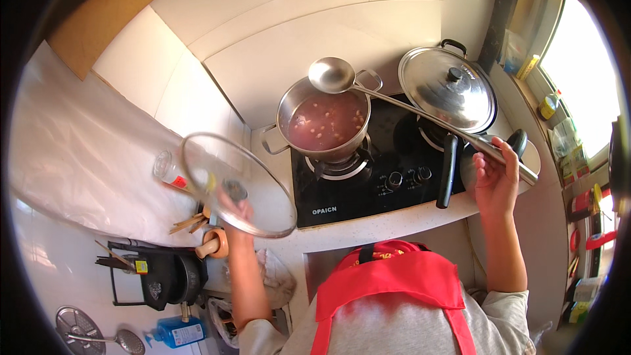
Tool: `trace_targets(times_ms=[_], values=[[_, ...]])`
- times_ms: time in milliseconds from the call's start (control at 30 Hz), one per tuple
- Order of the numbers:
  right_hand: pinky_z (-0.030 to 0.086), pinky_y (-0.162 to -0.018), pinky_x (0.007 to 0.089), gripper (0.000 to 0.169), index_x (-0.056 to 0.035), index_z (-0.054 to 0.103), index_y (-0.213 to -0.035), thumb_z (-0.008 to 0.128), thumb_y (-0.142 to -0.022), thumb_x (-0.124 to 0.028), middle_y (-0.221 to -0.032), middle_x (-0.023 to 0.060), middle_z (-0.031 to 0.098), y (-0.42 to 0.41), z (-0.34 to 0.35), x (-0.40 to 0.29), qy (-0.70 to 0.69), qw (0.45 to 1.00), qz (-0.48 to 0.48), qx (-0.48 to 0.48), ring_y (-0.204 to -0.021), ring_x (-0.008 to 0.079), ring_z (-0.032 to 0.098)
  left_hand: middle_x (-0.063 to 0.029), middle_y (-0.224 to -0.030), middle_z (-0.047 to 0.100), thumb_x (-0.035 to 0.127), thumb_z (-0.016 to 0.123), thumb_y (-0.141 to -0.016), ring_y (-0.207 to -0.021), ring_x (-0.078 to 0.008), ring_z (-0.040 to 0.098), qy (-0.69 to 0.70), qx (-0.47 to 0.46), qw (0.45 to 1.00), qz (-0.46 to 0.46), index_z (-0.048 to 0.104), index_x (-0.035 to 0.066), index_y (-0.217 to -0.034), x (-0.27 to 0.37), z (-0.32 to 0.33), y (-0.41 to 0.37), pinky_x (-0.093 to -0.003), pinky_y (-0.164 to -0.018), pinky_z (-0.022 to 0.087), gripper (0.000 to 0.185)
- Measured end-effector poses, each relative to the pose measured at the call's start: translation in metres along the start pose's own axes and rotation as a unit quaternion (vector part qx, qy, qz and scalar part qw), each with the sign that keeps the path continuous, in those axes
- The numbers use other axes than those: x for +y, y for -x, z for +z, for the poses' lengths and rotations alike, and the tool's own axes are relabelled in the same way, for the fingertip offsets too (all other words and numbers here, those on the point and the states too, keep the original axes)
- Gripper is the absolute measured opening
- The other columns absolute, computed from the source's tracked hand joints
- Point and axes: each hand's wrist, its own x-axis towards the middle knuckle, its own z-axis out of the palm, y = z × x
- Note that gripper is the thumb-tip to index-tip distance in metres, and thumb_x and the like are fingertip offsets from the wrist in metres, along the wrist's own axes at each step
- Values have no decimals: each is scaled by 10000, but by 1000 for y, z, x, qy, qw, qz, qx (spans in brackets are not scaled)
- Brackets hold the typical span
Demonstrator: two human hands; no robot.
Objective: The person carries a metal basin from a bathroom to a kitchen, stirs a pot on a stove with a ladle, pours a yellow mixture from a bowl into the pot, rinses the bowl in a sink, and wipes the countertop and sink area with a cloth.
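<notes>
My left hand [240, 219] grips a glass pot lid [263, 192] with a metal rim, which is tilted to the left of the stove. The fingers are at its dark knob, seen through the glass. My right hand [498, 182] holds the end part of a long metal ladle [419, 109]. The ladle's bowl [331, 75] hangs above the back rim of a stainless steel pot [329, 147]. Reddish liquid [320, 118] with pale beans or nuts floating in it fills part of the pot, which stands on the left burner.
A covered frying pan with a steel lid [434, 88] occupies the right burner of the black gas stove [355, 202]; its handle [447, 172] points towards me. A glass jar [170, 170], a wooden mortar [218, 242] and a blue pump bottle [181, 331] are at left. Jars [584, 202] line the windowsill.
</notes>
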Motion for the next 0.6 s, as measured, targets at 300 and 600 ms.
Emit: trace_targets(times_ms=[300, 600], values=[[506, -457, 192, 253, -1, 501, -964, 481, -791, -185, -787, 135, 581, 7, -41, -24, -161, 984, -79, 13, -641, 178, 598, -157, -770, 578, 476, 425, -761, -763, -341, 537, -597, -172, 733, 276, 505, 45, -847, 25, 130, -52, -382, -649, 407, 447], [452, -406, 159, 263, -8, 507, -975, 454, -822, -216, -751, 156, 559, 47, -74, -54, -117, 984, -125, 45, -560, 112, 554, -135, -744, 596, 463, 447, -748, -732, -296, 576, -742, -183, 549, 338, 483, 69, -840, -30, 199, -79, -391, -617, 442, 406]])
